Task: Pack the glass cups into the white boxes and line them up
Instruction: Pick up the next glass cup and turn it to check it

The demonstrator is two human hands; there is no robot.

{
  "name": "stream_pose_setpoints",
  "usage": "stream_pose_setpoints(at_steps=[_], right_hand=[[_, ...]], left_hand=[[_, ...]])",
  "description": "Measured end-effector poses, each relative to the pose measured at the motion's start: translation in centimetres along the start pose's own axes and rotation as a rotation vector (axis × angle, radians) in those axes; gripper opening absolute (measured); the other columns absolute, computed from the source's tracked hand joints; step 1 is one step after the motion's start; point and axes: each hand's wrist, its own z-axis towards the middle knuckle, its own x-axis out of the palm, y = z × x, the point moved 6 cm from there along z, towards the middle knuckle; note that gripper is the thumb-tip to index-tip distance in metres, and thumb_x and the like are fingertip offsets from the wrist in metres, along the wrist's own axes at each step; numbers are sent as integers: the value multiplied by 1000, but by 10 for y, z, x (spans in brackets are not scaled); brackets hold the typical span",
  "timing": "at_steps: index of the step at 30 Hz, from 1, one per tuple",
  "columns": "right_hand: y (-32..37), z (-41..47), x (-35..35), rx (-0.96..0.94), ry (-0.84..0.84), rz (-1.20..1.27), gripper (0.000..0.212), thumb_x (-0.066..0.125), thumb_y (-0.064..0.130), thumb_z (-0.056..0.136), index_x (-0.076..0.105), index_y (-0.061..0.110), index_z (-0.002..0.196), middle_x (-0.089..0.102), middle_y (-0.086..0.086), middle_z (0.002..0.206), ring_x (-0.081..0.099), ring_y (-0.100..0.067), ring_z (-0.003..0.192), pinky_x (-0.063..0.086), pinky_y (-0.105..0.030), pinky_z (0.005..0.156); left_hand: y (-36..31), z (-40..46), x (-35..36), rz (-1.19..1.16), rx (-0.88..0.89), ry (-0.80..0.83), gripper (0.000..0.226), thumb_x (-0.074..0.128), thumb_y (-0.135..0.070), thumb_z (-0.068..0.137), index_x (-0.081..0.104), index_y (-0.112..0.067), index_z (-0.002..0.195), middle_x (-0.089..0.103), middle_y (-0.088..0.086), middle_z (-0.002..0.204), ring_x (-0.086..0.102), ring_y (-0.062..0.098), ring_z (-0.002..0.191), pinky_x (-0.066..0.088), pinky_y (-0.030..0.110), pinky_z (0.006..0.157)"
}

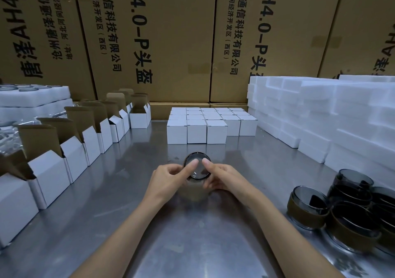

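Both the left hand (171,177) and right hand (222,178) grip a round smoky glass cup (197,166) above the steel surface (128,192). Loose fingers could drop it. Closed white boxes (196,131) sit at twelve o'clock.

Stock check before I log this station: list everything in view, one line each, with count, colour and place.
glass cup: one, dark-rimmed, table centre, held by both hands
closed boxes: block of several rows, white, centre back
open boxes: a row, exact count unclear, white with brown flaps raised, left side
loose cups: a cluster, smoky glass with brown bands, right front
foam blocks: stacked, white, right side
foam trays: stacked, white, far left
cartons: several, brown, printed, behind
table: one, steel
left hand: grips the cup
right hand: grips the cup
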Motion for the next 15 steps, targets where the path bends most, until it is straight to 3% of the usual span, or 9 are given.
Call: stream_pose_setpoints(at_steps=[3, 6, 10, 12, 15], right_hand=[[-1, 2, -1, 6, 0, -20, 70, 58, 76, 57, 65, 13, 86, 69, -4, 67, 63, -9, 66, 51, -27, 80], [-3, 2, -2, 2, 5, 10, 66, 64, 73, 59, 66, 15, 91, 71, -3, 75, 65, -13, 76, 52, -29, 84], [-5, 1, -6, -11, 3, 91, 50, 74, 38, 78, 59, 25, 123, 71, -1, 112, 67, -16, 104, 49, -37, 98], [-4, 0, -7, -21, 5, 88, 54, 75, 19, 81, 53, 27, 130, 70, -7, 112, 67, -19, 104, 50, -35, 97], [-2, -1, -7, -47, 4, 79, 60, 74, 8, 80, 50, 26, 132, 70, -11, 111, 67, -20, 104, 53, -25, 88]], left_hand=[[3, 2, 1, 0, -21, 17, 85, 48, -85, 50, 70, -6, 71, 64, -4, 54, 53, 5, 54, 45, 25, 65], [3, 2, 3, -22, 6, 47, 73, 53, -83, 53, 73, -16, 74, 69, -8, 62, 60, 2, 61, 48, 26, 69], [5, 5, 8, -32, 108, 93, 44, 74, -57, 64, 66, -38, 103, 71, -9, 97, 66, 10, 86, 54, 30, 82], [7, 6, 9, -29, 149, 124, 49, 81, -38, 70, 57, -44, 113, 67, -8, 110, 67, 16, 86, 55, 32, 81], [8, 7, 9, -38, 181, 128, 59, 83, -26, 71, 52, -46, 118, 65, -8, 117, 67, 21, 90, 56, 32, 80]])
